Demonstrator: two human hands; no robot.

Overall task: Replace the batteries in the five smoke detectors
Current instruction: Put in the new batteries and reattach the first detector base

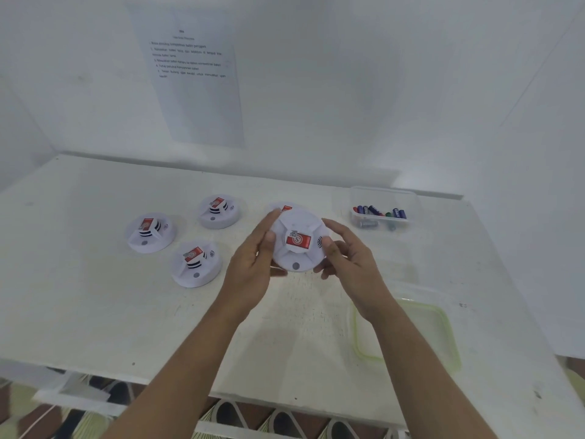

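Note:
Both hands hold one white round smoke detector (299, 240) with a red label above the table's middle. My left hand (253, 264) grips its left rim and my right hand (346, 253) grips its right rim. Three more white detectors stand on the table to the left: one far left (151, 232), one further back (219, 211), one nearer (195, 263). A fifth detector (285, 206) peeks out behind the held one, mostly hidden. A clear plastic box (384, 198) at the back right holds several blue batteries (380, 212).
A clear container with a green rim (449, 331) lies at the front right, partly under my right forearm. A printed sheet (193, 77) hangs on the white back wall. The white table (95, 312) ends in a front edge near me, with patterned floor below.

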